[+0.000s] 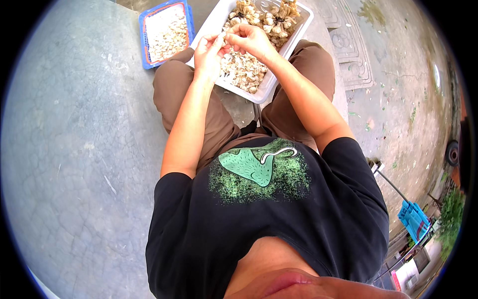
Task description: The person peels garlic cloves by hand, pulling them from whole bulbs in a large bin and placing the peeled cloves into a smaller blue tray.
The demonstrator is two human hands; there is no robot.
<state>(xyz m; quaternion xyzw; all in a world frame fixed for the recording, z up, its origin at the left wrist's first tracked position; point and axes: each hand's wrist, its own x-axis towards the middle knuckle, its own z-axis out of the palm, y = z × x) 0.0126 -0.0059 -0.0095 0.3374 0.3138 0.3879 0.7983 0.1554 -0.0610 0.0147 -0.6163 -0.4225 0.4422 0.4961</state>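
Note:
My left hand [210,50] and my right hand [251,40] meet fingertip to fingertip over a white plastic tub [257,98]. Between them is a small pale piece, which looks like a garlic clove [223,34]; my left thumb and fingers pinch it, and my right fingertips touch it. Bunches of dried garlic bulbs [278,24] lie at the tub's far end. Loose garlic cloves and papery skins [244,73] cover its near part. To the left, a blue plastic basket [143,41] with a pale lining holds many separate cloves [173,41].
The tub lies between my knees, with the basket beside my left knee [170,86]. Smooth concrete floor [82,130] spreads on the left. At the right are patterned paving [351,63], a wheel [452,153] and a blue plastic dustpan-like object [414,220].

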